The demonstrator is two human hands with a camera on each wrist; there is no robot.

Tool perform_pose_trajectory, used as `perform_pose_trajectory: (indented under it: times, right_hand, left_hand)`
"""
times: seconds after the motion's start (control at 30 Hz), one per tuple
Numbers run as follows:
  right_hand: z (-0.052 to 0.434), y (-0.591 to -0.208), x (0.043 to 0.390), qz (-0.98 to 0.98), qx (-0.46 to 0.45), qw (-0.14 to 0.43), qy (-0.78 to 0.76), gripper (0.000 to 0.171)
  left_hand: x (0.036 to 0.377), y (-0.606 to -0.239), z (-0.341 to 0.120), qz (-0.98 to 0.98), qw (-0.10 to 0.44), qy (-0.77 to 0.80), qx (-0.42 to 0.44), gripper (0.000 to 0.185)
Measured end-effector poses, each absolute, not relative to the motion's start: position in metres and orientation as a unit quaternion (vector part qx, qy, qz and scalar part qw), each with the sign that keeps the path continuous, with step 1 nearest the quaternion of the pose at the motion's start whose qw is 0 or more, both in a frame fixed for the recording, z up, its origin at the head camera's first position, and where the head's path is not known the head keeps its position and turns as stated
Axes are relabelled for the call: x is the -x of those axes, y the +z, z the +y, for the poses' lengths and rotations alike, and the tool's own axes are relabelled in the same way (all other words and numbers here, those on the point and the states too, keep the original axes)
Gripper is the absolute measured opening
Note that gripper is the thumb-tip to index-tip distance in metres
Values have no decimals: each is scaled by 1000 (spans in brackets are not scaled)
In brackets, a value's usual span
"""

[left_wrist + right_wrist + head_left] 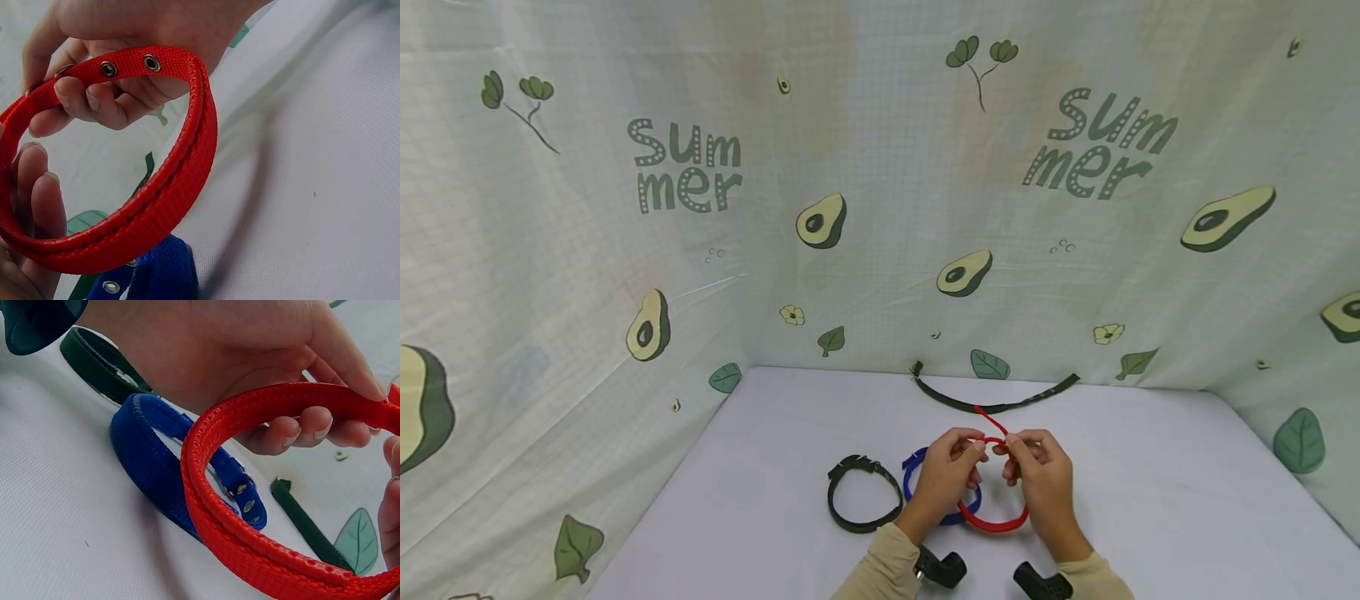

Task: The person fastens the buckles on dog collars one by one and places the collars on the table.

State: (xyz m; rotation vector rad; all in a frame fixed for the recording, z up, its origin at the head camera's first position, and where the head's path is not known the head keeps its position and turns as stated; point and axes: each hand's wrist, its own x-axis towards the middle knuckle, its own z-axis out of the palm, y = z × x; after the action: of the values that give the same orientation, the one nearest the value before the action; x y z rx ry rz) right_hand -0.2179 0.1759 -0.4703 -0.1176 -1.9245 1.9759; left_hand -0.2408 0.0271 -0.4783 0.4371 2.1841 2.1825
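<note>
Toward the lower right, left hand [943, 473] and right hand [1045, 477] are both pinching the red collar [996, 527]; keeping its free end [991, 419] untwisted is probably helping most.

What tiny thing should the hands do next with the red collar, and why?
Maybe the right hand should gently pull the loose end while the left hand keeps the ring steady. The red collar is bent into a ring and both hands pinch it, but that end sticks out past the fingers. The blue collar already lies as a ring.
</note>
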Motion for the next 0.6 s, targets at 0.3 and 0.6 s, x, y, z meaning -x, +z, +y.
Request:
perform_pose_trajectory:
  times: [0.3, 0.6]
  right_hand:
    - [178, -472, 218, -674, 38, 188, 713, 26]
    - [178, -470, 218, -685, 25, 183, 705, 35]
  left_hand:
    - [239, -476, 26, 708, 22, 696, -123, 24]
    - [238, -475, 23, 710, 12, 693, -126, 21]
